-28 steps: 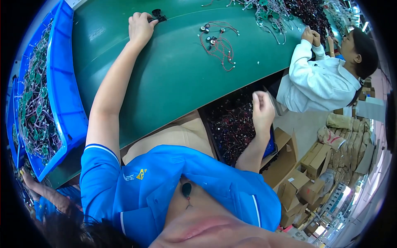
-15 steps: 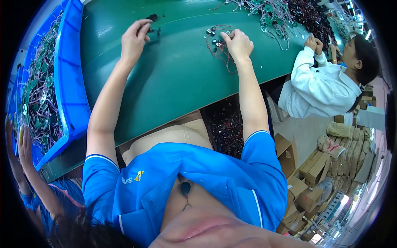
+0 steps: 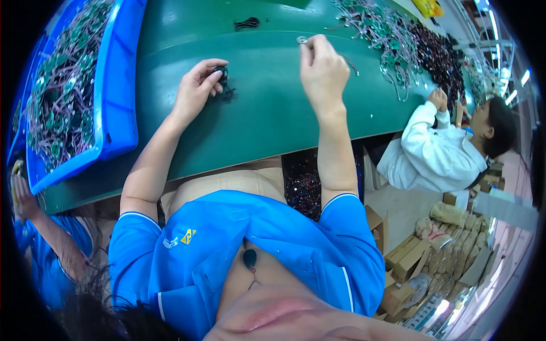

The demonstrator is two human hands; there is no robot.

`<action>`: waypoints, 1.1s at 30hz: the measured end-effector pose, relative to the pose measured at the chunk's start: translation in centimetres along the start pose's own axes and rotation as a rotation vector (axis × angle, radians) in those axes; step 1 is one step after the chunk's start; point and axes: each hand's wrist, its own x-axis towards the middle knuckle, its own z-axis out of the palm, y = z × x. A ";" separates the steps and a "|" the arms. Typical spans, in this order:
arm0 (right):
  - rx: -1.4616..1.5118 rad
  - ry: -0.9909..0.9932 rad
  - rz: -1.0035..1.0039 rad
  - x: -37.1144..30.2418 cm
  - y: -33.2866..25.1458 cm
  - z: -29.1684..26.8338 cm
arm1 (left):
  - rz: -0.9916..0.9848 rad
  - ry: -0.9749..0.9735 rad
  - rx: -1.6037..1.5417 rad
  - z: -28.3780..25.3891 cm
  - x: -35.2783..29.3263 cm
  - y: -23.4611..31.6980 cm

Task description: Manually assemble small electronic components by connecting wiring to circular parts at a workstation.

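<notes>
My left hand (image 3: 197,91) is closed, with small dark round parts (image 3: 220,74) pinched between thumb and fingers above the green table. Some dark strands below its fingertips are blurred. Farther off to the right, my right hand (image 3: 325,71) has its fingers pressed together on a small round silvery part (image 3: 301,40) that shows at the fingertips. Thin reddish wires (image 3: 354,65) stick out past this hand's right side; the rest of them is hidden behind it. A bundle of black wires (image 3: 247,23) lies on the table between and beyond the hands.
A blue bin (image 3: 116,96) full of green circuit boards with wires stands at left. Heaps of wired boards (image 3: 378,42) and dark wired parts (image 3: 441,48) cover the far right. A person in a white top (image 3: 435,145) works there; another person's hand (image 3: 23,196) shows far left.
My left hand has come nearer to me, away from the black bundle. The red-wired round parts that lay beside my right hand no longer show there. The whole view has shifted somewhat.
</notes>
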 end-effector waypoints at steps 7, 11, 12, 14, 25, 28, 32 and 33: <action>0.853 -0.471 0.091 -0.8 -8.2 1.6 | -0.012 0.127 -0.068 -1.3 -0.8 0.3; 1.222 -0.520 0.224 -0.6 -10.5 3.8 | 0.009 0.176 -0.226 -2.3 -0.9 0.5; 1.339 -0.532 0.279 -0.6 -11.0 4.3 | 0.019 0.183 -0.278 -2.5 -1.0 0.6; 1.466 -0.542 0.301 -1.1 -12.2 5.4 | 0.011 0.188 -0.325 -2.7 -0.8 0.7; 1.861 -0.633 0.419 -2.4 -13.2 7.3 | -0.109 0.178 -0.484 -2.9 -0.7 -0.8; 1.816 -0.654 0.439 -2.5 -12.7 7.4 | -0.091 0.143 -0.450 -2.5 -0.7 -1.0; 1.536 -0.490 0.402 -2.7 -12.5 7.5 | -0.070 0.204 -0.379 -2.3 -0.6 -0.5; 1.535 -0.490 0.405 -2.8 -12.5 7.5 | -0.072 0.203 -0.379 -2.3 -0.6 -0.4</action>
